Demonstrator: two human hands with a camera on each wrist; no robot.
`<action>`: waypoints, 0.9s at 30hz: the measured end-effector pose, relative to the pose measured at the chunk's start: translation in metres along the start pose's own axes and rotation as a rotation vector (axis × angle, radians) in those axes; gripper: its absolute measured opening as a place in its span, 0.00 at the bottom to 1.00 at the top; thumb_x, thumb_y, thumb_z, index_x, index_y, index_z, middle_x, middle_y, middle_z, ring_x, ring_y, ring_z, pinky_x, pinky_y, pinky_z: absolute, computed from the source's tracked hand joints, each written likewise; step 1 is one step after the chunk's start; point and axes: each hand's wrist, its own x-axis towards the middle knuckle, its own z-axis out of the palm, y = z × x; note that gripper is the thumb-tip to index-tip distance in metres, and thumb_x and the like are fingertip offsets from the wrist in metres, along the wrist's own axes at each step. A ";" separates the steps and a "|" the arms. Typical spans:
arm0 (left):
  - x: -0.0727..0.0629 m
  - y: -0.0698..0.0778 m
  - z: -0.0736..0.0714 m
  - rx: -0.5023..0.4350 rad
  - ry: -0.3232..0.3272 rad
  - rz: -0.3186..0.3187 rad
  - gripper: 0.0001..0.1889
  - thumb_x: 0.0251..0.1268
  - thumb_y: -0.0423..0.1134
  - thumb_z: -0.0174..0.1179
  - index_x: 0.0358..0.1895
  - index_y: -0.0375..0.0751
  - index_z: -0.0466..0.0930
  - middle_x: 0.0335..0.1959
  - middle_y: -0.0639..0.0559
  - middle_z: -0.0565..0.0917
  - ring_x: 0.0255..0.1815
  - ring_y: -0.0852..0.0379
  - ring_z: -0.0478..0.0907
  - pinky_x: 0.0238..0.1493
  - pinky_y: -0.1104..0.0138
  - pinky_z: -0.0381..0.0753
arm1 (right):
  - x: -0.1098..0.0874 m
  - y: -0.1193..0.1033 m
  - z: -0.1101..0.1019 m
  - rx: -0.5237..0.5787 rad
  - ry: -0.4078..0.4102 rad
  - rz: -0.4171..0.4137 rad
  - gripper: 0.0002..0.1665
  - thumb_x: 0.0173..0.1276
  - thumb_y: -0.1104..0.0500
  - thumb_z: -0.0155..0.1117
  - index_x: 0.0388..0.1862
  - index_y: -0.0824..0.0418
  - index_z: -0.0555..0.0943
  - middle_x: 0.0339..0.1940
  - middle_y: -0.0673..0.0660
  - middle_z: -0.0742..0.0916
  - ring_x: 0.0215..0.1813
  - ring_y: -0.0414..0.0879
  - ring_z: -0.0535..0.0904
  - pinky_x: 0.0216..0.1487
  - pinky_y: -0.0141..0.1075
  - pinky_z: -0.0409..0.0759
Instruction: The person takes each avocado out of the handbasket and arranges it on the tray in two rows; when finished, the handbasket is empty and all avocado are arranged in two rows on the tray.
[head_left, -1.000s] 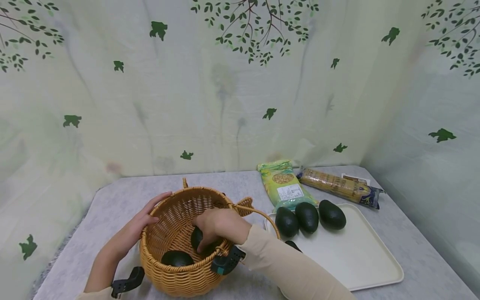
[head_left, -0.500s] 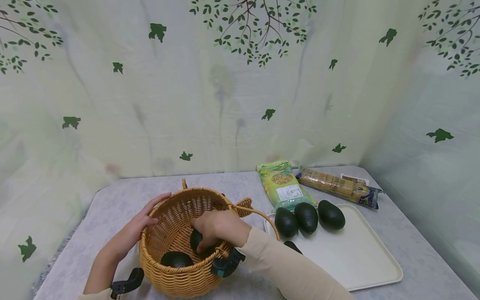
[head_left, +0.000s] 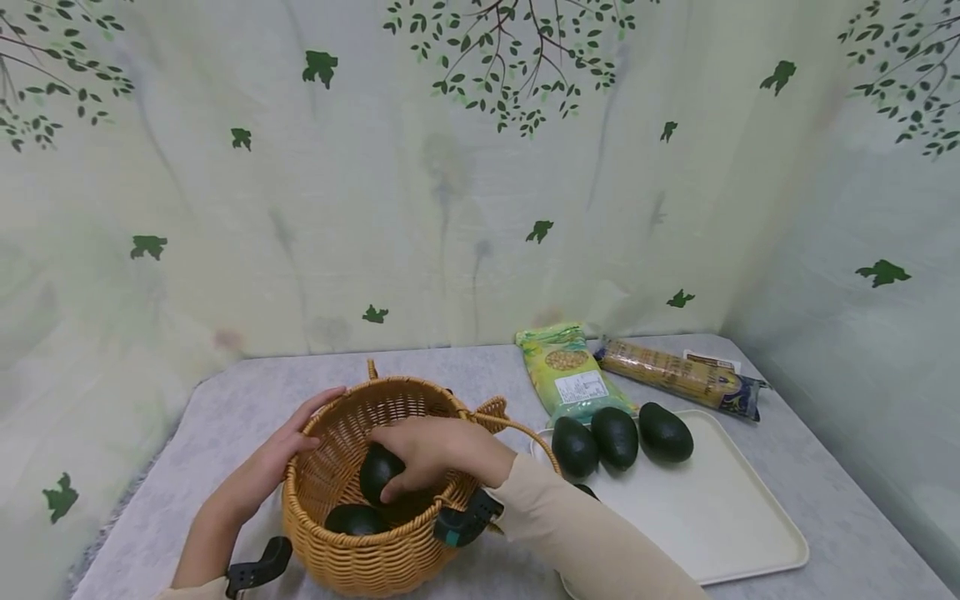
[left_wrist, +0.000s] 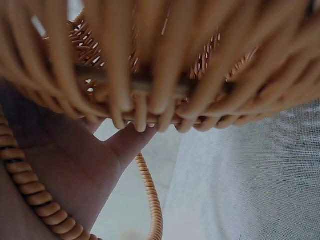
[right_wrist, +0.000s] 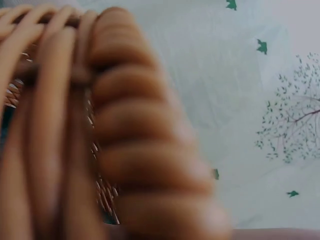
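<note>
In the head view my right hand (head_left: 423,454) reaches down into a wicker basket (head_left: 367,562) and grips a dark avocado (head_left: 378,472), thumb on its near side. Another avocado (head_left: 356,520) lies in the basket close by, toward the near wall. My left hand (head_left: 262,462) holds the basket's left rim, its thumb at the edge and fingers along the outside. The left wrist view has that hand (left_wrist: 65,160) against the weave (left_wrist: 165,65). Blurred basket wall (right_wrist: 145,120) fills much of the right wrist view, hiding the right hand's fingers.
Right of the basket lies a cream tray (head_left: 720,500) with several avocados (head_left: 615,437) near its far left corner. A green-yellow bag (head_left: 566,375) and a long pack of noodles (head_left: 678,375) lie behind it. The basket's handle (head_left: 525,429) hangs toward the tray.
My right hand has shifted a little left inside the basket, bringing the gripped avocado with it, closer to the other one. The left hand keeps its place on the rim.
</note>
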 end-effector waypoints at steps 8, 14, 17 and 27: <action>0.001 0.001 0.000 0.007 -0.003 0.008 0.35 0.76 0.36 0.40 0.84 0.59 0.48 0.85 0.41 0.47 0.78 0.26 0.54 0.60 0.38 0.73 | -0.004 0.002 -0.002 0.061 0.060 -0.031 0.51 0.69 0.42 0.70 0.84 0.54 0.58 0.83 0.55 0.65 0.79 0.44 0.64 0.73 0.35 0.67; 0.001 0.000 0.002 0.015 -0.001 -0.007 0.34 0.77 0.37 0.40 0.84 0.60 0.49 0.84 0.42 0.48 0.79 0.28 0.52 0.60 0.40 0.72 | -0.007 0.005 -0.002 0.116 0.104 -0.081 0.49 0.72 0.44 0.68 0.84 0.55 0.57 0.82 0.55 0.65 0.75 0.43 0.70 0.70 0.34 0.71; 0.001 -0.001 0.003 0.013 -0.003 -0.011 0.34 0.77 0.37 0.40 0.84 0.61 0.50 0.84 0.42 0.48 0.78 0.28 0.52 0.59 0.41 0.72 | -0.009 0.006 -0.003 0.152 0.133 -0.109 0.49 0.72 0.45 0.68 0.84 0.56 0.57 0.81 0.55 0.65 0.74 0.43 0.71 0.68 0.33 0.72; 0.000 0.002 0.000 0.022 -0.004 -0.026 0.34 0.79 0.40 0.41 0.84 0.62 0.48 0.84 0.40 0.47 0.80 0.30 0.49 0.61 0.39 0.72 | -0.018 0.010 -0.008 0.211 0.229 -0.207 0.49 0.72 0.47 0.68 0.85 0.55 0.55 0.81 0.55 0.64 0.72 0.41 0.71 0.67 0.30 0.71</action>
